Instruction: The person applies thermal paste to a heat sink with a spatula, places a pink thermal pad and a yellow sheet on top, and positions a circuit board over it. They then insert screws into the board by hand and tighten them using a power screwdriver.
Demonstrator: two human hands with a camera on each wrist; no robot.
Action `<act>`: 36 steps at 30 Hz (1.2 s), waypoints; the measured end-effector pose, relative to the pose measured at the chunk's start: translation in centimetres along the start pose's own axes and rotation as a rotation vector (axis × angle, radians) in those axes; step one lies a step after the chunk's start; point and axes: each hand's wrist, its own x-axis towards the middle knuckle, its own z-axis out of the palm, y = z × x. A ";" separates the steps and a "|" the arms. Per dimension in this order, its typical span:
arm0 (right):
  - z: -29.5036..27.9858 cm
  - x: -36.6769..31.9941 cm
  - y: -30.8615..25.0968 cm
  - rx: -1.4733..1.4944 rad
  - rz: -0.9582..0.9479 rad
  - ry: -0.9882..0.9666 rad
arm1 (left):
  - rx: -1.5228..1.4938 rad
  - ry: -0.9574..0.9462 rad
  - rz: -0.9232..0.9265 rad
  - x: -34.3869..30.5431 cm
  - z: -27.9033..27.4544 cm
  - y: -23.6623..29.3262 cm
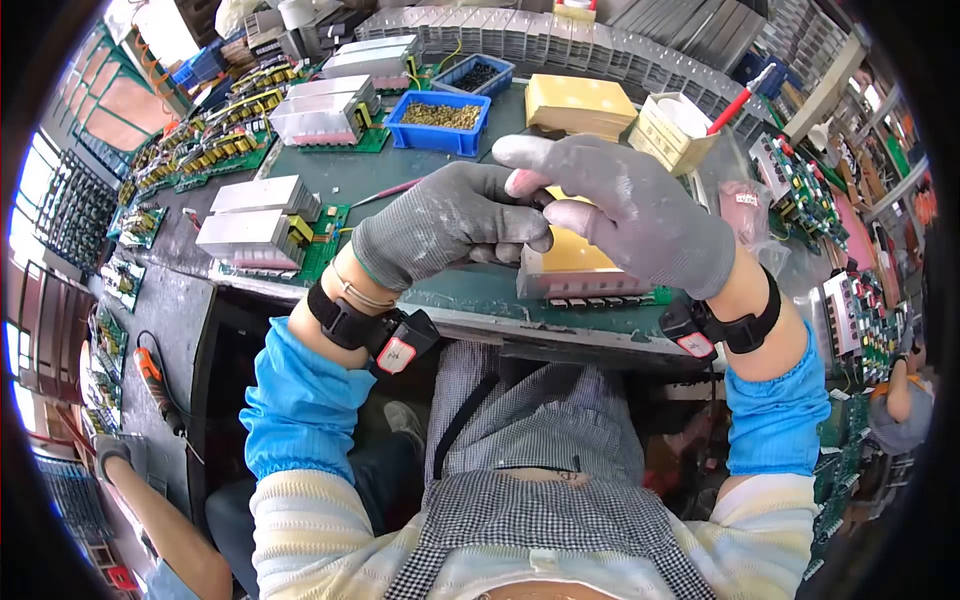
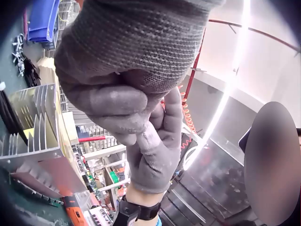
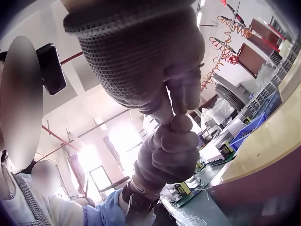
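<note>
Both hands wear grey coated gloves and meet fingertip to fingertip above the workbench. The left hand (image 1: 440,225) has its fingers curled, with thumb and forefinger pinching at a small dark piece (image 1: 541,198). From the other side the right hand (image 1: 640,215) pinches at the same spot with thumb and fingers. Gloves mostly hide the piece, and I cannot tell its kind. Below the hands stands a heat-sink assembly (image 1: 585,285) on a green circuit board, with a yellow sheet inside. Its metal fins (image 2: 37,125) show in the left wrist view.
A blue bin of brass-coloured small parts (image 1: 440,115), a blue bin of dark parts (image 1: 474,75) and a yellow stack (image 1: 578,104) stand behind. Heat-sink boards (image 1: 260,225) sit at left. A red-handled tool (image 1: 735,108) sticks up at right. Another person's arm (image 1: 165,520) shows at lower left.
</note>
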 end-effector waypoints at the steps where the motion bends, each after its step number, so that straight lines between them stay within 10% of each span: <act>1: 0.2 -0.2 -0.1 -0.025 -0.027 -0.008 | 0.008 -0.018 -0.012 -0.2 0.0 -0.1; 10: -0.3 -1.0 -0.5 -0.013 0.251 0.159 | -0.414 0.206 0.057 -1.4 1.2 -4.4; 18: 1.4 -2.2 5.0 -0.144 0.592 -0.083 | -0.937 0.392 0.125 -2.1 0.3 -7.0; 36: 2.6 -1.8 4.9 -0.392 0.516 -0.140 | -0.993 0.288 0.184 1.4 2.0 -3.8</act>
